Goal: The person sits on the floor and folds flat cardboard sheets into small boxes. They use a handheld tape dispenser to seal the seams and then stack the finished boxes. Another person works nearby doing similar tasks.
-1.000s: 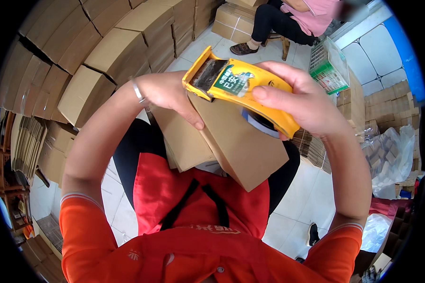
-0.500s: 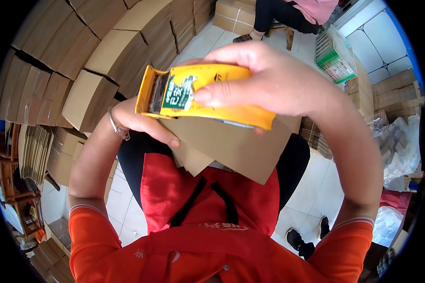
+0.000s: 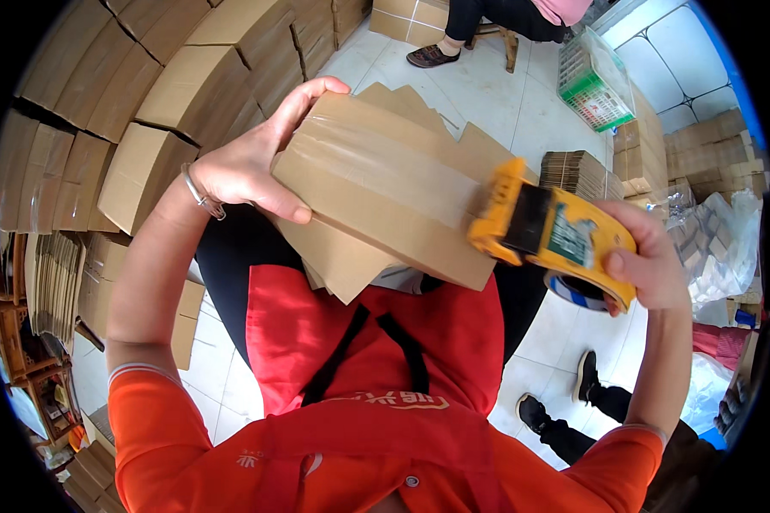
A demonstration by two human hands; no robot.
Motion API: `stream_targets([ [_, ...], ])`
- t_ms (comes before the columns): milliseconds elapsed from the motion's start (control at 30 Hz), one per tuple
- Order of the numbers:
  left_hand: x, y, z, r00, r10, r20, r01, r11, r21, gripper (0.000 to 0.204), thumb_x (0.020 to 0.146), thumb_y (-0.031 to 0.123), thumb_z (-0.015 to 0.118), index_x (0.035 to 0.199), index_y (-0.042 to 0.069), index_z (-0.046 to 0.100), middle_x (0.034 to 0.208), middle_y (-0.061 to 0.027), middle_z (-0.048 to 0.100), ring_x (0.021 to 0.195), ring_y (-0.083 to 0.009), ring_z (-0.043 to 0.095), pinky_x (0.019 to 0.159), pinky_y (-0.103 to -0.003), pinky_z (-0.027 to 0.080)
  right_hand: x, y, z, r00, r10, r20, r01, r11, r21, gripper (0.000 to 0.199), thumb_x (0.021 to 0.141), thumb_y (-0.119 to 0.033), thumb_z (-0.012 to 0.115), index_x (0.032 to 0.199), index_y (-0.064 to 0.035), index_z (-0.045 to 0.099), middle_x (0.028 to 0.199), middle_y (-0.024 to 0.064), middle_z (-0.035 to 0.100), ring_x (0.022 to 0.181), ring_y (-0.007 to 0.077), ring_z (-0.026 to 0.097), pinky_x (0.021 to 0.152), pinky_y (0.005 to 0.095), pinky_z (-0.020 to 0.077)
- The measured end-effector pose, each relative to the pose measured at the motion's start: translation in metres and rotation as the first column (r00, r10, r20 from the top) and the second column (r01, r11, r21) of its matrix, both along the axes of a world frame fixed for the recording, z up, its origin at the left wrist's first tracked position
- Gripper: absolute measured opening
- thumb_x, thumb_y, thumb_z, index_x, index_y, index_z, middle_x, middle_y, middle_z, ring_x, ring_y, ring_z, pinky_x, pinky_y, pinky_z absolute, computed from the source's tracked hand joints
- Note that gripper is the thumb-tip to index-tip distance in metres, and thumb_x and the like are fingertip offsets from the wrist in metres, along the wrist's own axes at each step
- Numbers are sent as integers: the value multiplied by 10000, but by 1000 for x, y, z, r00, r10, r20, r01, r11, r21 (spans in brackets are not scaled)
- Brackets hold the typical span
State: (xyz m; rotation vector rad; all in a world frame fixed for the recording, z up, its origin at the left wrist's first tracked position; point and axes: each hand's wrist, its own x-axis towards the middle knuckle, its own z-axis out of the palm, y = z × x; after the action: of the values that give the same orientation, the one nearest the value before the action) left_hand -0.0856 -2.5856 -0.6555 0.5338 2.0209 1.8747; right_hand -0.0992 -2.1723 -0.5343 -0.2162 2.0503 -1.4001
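My left hand (image 3: 252, 167) grips the left end of a brown cardboard box (image 3: 385, 192), held up over my lap with its loose flaps hanging down. A strip of clear tape runs across the box's upper face. My right hand (image 3: 646, 256) holds a yellow tape dispenser (image 3: 547, 231) with a black pad, pressed against the box's right edge. A blue-and-white tape roll sits under the dispenser.
Rows of folded cardboard boxes (image 3: 145, 94) stack to my left and behind. A seated person (image 3: 496, 21) is at the top, near a green wire basket (image 3: 595, 85). Flat cardboard bundles (image 3: 577, 175) and plastic bags (image 3: 714, 248) lie at the right. Black shoes (image 3: 586, 376) rest on the tiled floor.
My right hand has drawn the dispenser from the left part of the box to its right edge, leaving a tape strip across the face. My left hand now shows on top of the box's left end.
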Motion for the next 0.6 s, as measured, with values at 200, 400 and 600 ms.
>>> stream_targets([
  [200, 11, 2, 18, 997, 14, 81, -3, 991, -132, 1216, 470, 232, 872, 1483, 107, 210, 1395, -84, 384, 1342, -249, 345, 1126, -376, 258, 13, 20, -37, 1000, 12, 3, -12, 990, -139, 655, 727, -208, 804, 1271, 58, 552, 980, 110, 677, 654, 110, 638, 424, 225, 493],
  [400, 8, 71, 77, 680, -446, -582, -324, 529, -784, 1206, 546, 468, 853, 1491, 27, 247, 1532, -190, 286, 1459, -337, 202, 1174, -533, 158, 13, 37, -61, 999, 26, 39, -18, 981, -191, 664, 747, -228, 798, 1296, 48, 545, 1048, 85, 666, 780, 95, 641, 594, 221, 534],
  [600, -7, 137, 43, 571, -571, -590, -133, 645, -753, 1214, 590, 584, 790, 1509, 24, 229, 1563, -181, 241, 1473, -324, 173, 1181, -550, 104, 19, 46, -75, 999, 2, 51, 9, 975, -223, 649, 756, -209, 793, 1301, 45, 546, 1084, 77, 655, 891, 102, 632, 726, 233, 533],
])
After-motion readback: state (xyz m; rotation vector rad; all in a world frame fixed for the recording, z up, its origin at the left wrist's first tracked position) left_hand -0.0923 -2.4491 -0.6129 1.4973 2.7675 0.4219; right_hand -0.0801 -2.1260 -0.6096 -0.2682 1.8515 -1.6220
